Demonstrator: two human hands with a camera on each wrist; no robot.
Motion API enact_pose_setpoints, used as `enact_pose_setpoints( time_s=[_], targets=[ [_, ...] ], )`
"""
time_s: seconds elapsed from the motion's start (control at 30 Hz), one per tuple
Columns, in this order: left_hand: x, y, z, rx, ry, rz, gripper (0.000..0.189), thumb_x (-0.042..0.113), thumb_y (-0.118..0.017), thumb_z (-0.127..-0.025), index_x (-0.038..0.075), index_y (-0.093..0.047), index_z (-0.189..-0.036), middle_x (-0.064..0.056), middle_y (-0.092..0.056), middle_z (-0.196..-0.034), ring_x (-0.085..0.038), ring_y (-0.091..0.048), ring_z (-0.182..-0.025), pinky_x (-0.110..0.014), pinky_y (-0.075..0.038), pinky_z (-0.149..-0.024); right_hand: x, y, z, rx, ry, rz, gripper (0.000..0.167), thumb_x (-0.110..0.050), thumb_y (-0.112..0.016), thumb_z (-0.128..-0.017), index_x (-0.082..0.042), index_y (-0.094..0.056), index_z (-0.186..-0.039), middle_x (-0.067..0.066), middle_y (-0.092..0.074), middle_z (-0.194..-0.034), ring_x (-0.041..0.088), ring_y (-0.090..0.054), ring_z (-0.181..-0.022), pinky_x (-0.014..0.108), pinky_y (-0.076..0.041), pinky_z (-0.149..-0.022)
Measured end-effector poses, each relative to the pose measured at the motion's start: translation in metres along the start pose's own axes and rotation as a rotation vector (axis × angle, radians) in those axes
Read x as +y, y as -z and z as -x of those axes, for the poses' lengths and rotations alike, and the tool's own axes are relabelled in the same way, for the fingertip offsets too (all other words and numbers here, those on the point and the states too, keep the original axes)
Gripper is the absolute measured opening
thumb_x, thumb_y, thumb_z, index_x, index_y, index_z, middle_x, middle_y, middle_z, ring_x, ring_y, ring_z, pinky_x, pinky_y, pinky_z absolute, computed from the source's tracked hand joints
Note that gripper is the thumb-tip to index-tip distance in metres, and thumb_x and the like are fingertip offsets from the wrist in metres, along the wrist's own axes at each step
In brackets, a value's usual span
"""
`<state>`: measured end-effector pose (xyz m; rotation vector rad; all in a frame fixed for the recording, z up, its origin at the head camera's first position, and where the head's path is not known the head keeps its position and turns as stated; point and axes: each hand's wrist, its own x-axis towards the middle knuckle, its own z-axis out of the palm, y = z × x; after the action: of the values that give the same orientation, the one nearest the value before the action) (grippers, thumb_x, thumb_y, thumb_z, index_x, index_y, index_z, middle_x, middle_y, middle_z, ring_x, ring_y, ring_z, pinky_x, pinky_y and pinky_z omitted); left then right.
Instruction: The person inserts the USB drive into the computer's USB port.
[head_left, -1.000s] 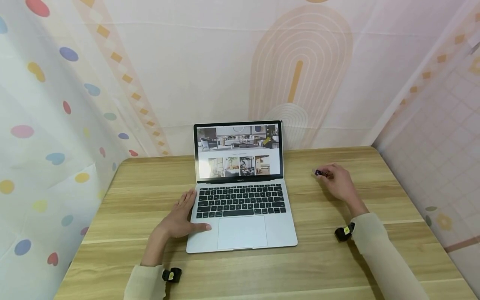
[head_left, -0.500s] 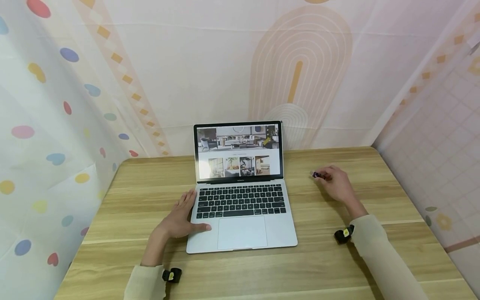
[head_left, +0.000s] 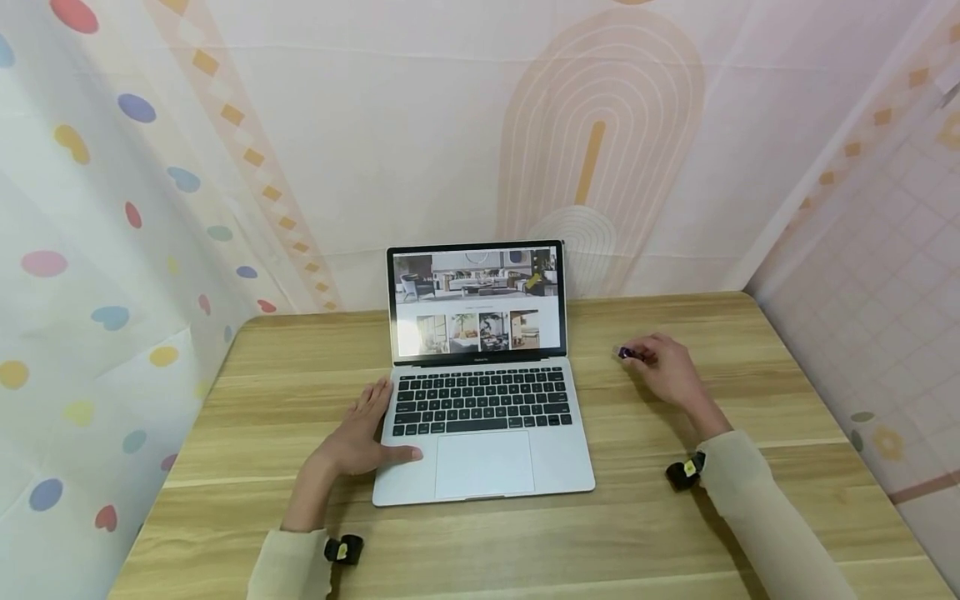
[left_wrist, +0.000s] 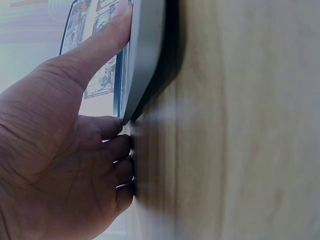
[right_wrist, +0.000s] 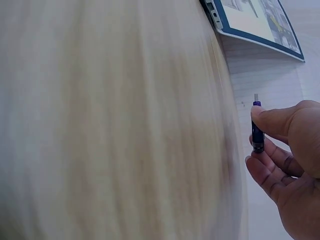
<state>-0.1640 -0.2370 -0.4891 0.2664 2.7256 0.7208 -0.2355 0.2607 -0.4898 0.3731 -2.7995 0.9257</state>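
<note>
An open silver laptop [head_left: 562, 467] stands on the wooden table with its screen lit. My left hand [head_left: 363, 437] rests at its left side, thumb on the palm rest and the other fingers along the left edge. In the left wrist view the fingertips [left_wrist: 125, 172] touch the table beside the laptop's edge. To the right of the laptop, my right hand [head_left: 667, 367] pinches a small dark purple USB flash drive [right_wrist: 257, 125] between thumb and fingers. Its metal plug points left toward the laptop, apart from it. Ports [right_wrist: 215, 16] show on the laptop's side in the right wrist view.
The wooden table [head_left: 480, 550] extends around the laptop on all sides. Patterned cloth [head_left: 420, 125] hangs behind it, close to the back of the screen, and also at the left and right.
My right hand has shifted slightly left and toward me, bringing the USB flash drive a little nearer the laptop. The left hand and the laptop have stayed where they were.
</note>
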Motion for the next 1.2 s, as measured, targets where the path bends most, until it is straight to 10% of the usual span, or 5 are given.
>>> enact_pose_setpoints(
  time_s=[1.2],
  targets=[
    [0.004, 0.002, -0.001, -0.016, 0.019, -0.001, 0.133, 0.061, -0.083, -0.076, 0.0, -0.005, -0.164, -0.022, -0.002, -0.172, -0.045, 0.002, -0.159, -0.063, -0.005, -0.129, -0.02, -0.012, 0.002, -0.1, 0.003, -0.007, 0.022, -0.011, -0.074, -0.095, -0.003, -0.075, -0.114, 0.016, -0.069, -0.106, 0.028, -0.065, -0.094, 0.044, -0.059, -0.084]
  ],
)
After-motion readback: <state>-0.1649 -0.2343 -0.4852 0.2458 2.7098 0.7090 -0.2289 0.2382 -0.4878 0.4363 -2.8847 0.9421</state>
